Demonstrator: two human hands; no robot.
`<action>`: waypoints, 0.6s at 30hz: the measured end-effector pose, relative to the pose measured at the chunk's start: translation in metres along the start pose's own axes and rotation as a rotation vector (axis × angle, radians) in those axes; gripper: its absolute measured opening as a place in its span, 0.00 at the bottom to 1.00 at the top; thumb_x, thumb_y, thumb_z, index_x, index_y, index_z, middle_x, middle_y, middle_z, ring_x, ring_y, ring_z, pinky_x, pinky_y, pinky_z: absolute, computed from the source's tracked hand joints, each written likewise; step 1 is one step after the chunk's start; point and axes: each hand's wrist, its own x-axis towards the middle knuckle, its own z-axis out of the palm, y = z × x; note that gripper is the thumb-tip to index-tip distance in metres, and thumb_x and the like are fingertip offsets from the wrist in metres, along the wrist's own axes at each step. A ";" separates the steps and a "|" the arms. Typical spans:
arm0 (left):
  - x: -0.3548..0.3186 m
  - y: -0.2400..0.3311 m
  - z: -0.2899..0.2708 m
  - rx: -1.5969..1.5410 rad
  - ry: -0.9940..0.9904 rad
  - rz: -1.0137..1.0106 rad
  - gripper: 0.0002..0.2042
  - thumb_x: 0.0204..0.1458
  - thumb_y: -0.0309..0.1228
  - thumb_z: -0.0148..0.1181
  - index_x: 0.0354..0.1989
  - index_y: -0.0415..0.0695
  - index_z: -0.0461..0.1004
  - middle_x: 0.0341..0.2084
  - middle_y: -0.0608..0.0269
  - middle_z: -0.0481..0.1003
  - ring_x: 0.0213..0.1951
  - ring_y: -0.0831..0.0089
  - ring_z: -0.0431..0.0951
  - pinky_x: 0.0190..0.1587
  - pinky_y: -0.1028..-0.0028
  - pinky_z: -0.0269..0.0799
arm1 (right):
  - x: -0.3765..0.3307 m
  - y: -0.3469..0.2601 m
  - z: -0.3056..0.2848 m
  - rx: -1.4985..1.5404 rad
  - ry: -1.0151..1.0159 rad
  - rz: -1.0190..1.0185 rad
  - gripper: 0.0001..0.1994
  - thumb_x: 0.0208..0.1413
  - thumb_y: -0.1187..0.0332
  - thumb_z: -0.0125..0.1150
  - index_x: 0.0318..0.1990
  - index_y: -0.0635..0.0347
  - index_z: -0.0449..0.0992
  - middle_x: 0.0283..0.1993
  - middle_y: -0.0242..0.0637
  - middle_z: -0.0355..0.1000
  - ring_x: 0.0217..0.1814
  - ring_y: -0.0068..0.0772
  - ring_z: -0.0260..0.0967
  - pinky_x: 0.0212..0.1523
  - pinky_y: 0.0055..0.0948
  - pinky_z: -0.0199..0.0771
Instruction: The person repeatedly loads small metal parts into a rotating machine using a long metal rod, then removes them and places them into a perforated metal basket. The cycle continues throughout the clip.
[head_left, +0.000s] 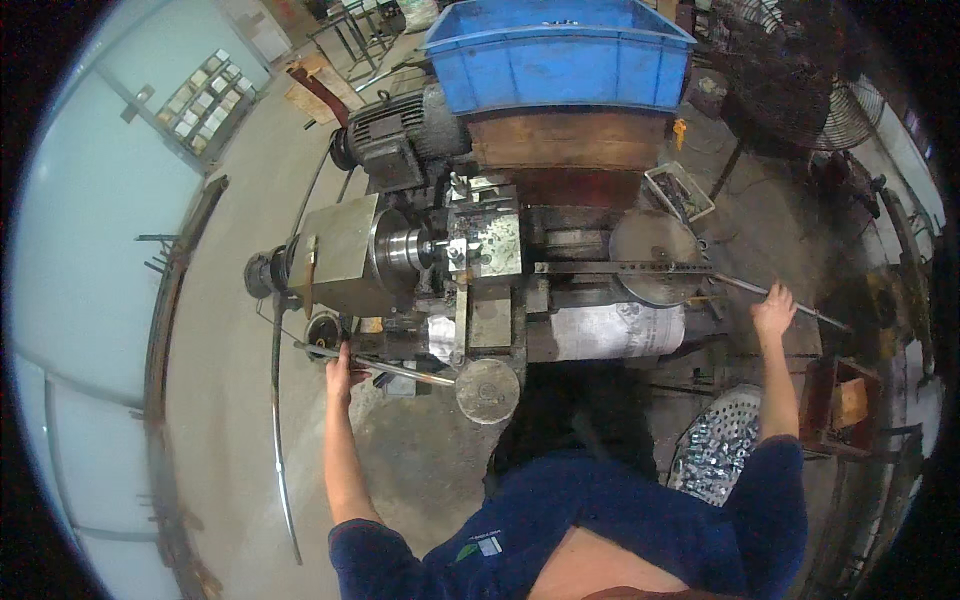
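Note:
A small lathe-like metalworking machine [345, 238] stands in front of me, with a shiny spindle [402, 248] facing a tool block [498, 245]. My left hand [343, 378] is closed round a metal lever rod [415, 374] at the machine's front left. That rod runs towards a round metal disc [487, 391]. Out to the right, my right hand [773, 312] grips a long lever bar [742, 285], which continues from a flat drilled bar [625, 267]. Any workpiece at the spindle is too small to make out.
Behind the machine are an electric motor [390, 140] and a large blue crate [565, 68]. By my right arm sits a perforated tray [745, 405] of small metal parts, beside a rusty box [815, 410]. A long rod [277, 420] stands at left; a fan [850, 110] is at far right.

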 end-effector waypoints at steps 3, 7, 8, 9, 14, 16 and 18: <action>-0.008 -0.033 -0.027 -0.263 0.148 0.046 0.24 0.49 0.48 0.52 0.41 0.36 0.66 0.24 0.54 0.73 0.22 0.66 0.75 0.31 0.68 0.72 | -0.048 -0.039 -0.018 0.263 0.125 -0.176 0.37 0.30 0.69 0.58 0.56 0.61 0.57 0.59 0.49 0.55 0.61 0.50 0.49 0.61 0.41 0.46; 0.034 -0.115 -0.051 1.129 0.016 0.284 0.26 0.44 0.48 0.55 0.44 0.37 0.67 0.30 0.49 0.74 0.35 0.61 0.75 0.37 0.65 0.70 | -0.129 -0.026 0.007 0.451 -0.033 -0.266 0.32 0.30 0.71 0.57 0.52 0.62 0.63 0.54 0.50 0.60 0.57 0.49 0.55 0.56 0.38 0.54; 0.031 -0.113 -0.025 1.254 -0.051 0.295 0.25 0.45 0.48 0.55 0.42 0.38 0.68 0.30 0.49 0.74 0.36 0.60 0.74 0.37 0.65 0.69 | -0.142 -0.012 0.023 0.429 -0.033 -0.278 0.30 0.30 0.71 0.57 0.50 0.62 0.66 0.52 0.50 0.62 0.55 0.48 0.59 0.53 0.37 0.59; 0.013 -0.096 -0.001 1.372 -0.104 0.294 0.24 0.45 0.48 0.55 0.41 0.38 0.69 0.31 0.48 0.73 0.38 0.59 0.74 0.37 0.64 0.69 | -0.146 -0.015 0.011 0.507 -0.200 -0.214 0.27 0.29 0.69 0.58 0.45 0.63 0.69 0.48 0.51 0.65 0.51 0.49 0.62 0.51 0.37 0.61; 0.008 -0.133 0.023 1.431 0.110 0.339 0.23 0.46 0.51 0.51 0.31 0.39 0.72 0.27 0.50 0.74 0.32 0.54 0.75 0.35 0.61 0.70 | -0.159 -0.034 -0.015 0.565 -0.375 -0.222 0.19 0.27 0.68 0.58 0.33 0.63 0.75 0.35 0.50 0.71 0.38 0.49 0.69 0.41 0.36 0.69; 0.001 -0.161 0.067 1.051 0.501 -0.004 0.21 0.44 0.49 0.53 0.27 0.39 0.71 0.26 0.48 0.74 0.31 0.51 0.75 0.34 0.59 0.71 | -0.157 -0.042 -0.026 0.594 -0.366 -0.240 0.17 0.27 0.68 0.57 0.31 0.63 0.76 0.32 0.50 0.72 0.36 0.48 0.70 0.39 0.36 0.70; 0.014 -0.190 0.067 1.005 0.330 0.171 0.22 0.43 0.50 0.52 0.28 0.39 0.71 0.26 0.48 0.73 0.32 0.51 0.75 0.35 0.58 0.70 | -0.148 -0.062 -0.048 0.585 -0.442 -0.242 0.18 0.27 0.68 0.57 0.33 0.62 0.76 0.33 0.48 0.73 0.37 0.45 0.71 0.40 0.34 0.70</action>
